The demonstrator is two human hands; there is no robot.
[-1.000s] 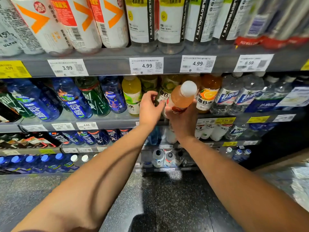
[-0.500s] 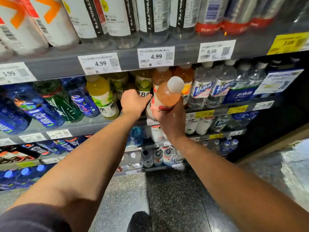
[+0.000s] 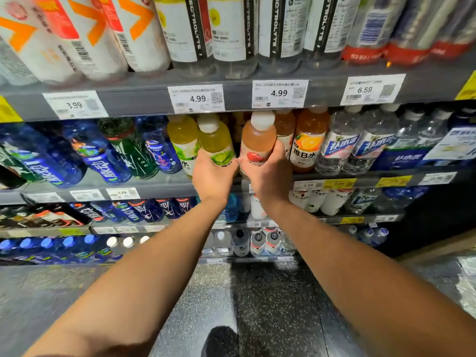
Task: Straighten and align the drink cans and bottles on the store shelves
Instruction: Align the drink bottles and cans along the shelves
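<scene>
- Two tiers of drinks fill most of the view: tall electrolyte bottles (image 3: 231,34) above, small juice and water bottles on the grey middle shelf (image 3: 144,182) below.
- Holds, in the right hand (image 3: 270,173), a pinkish apple-label bottle (image 3: 257,140), fingers curled round its lower body; sits upright at the shelf front, just beside the orange-label bottle (image 3: 307,143).
- Grips, in the left hand (image 3: 212,173), a yellow-green lime bottle (image 3: 216,140) near its base, fingers wrapped round the label.
- Looks full, so moderately heavy for its size; thin plastic likely gives a little under squeeze.
- Appears glossy on the label, possibly slippery; best taken low on the body, not by the white cap (image 3: 262,121).
- Needs labels turned forward and fronts lined up.
</scene>
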